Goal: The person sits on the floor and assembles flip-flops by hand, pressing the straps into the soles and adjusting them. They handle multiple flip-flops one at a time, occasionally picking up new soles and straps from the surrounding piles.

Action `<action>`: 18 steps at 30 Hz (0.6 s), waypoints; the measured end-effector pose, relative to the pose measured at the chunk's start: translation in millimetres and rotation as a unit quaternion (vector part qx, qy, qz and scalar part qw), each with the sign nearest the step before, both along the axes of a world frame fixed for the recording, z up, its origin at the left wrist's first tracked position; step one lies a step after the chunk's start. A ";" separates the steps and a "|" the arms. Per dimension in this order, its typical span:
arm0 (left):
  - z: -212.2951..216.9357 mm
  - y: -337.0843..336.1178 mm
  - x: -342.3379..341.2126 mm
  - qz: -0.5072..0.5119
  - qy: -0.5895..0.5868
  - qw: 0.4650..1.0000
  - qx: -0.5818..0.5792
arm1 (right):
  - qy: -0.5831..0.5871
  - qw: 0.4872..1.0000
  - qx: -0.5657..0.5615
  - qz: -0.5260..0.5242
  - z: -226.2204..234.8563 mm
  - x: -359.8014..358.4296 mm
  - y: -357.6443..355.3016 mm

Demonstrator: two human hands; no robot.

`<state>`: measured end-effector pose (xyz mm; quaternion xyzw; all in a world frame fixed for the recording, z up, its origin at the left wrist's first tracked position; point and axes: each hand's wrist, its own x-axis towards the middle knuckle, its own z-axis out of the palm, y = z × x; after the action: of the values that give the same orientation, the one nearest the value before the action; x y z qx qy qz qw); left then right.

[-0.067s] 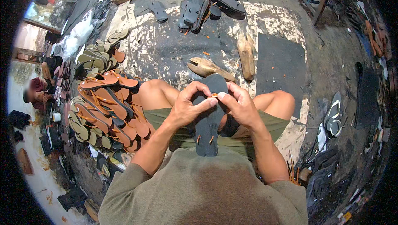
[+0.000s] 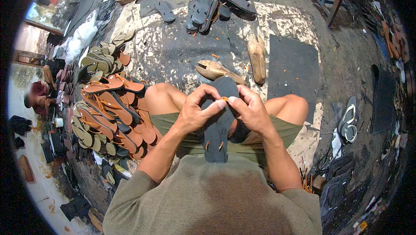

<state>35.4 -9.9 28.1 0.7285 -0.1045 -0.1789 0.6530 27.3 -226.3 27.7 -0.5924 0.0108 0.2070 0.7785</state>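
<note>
A dark grey flip-flop sole (image 2: pixel 215 135) stands upright in front of my chest, its underside toward me. My left hand (image 2: pixel 194 110) is closed on its left edge, the thumb lying across the sole. From the right, my right hand (image 2: pixel 252 113) grips the other edge. Both thumb tips meet at a short orange strap end (image 2: pixel 225 99) that sticks out near the toe. Lower down, two more orange strap ends (image 2: pixel 207 145) poke through by the heel. The far side of the sole and most fingertips are hidden.
Brown and olive flip-flops (image 2: pixel 100 120) are heaped at my left. Wooden shoe lasts (image 2: pixel 257 59) lie ahead on the worn mat, near a black sheet (image 2: pixel 293 77). Dark sandals (image 2: pixel 202 9) sit farther off, a single flip-flop (image 2: pixel 348 122) at right. Another person (image 2: pixel 40 98) sits far left.
The orange strap end shows slightly more between my thumb tips. Otherwise my hands and the sole have barely shifted.
</note>
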 end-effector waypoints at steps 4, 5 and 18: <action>3.1 -15.2 6.1 0.101 -0.057 0.992 -0.050 | -0.048 0.998 -0.030 -0.016 -2.2 2.7 4.0; 5.5 -17.9 5.0 0.120 -0.033 0.990 -0.069 | -0.050 0.998 -0.034 -0.025 -2.0 2.1 7.4; -4.5 -15.1 -20.1 0.034 -0.249 0.892 0.376 | -0.112 0.980 -0.127 -0.100 -39.5 39.7 26.3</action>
<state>15.3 -25.0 23.6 0.9432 -0.1640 0.0050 0.2887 67.1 -200.0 -11.8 -0.7018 0.0086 0.0572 0.7101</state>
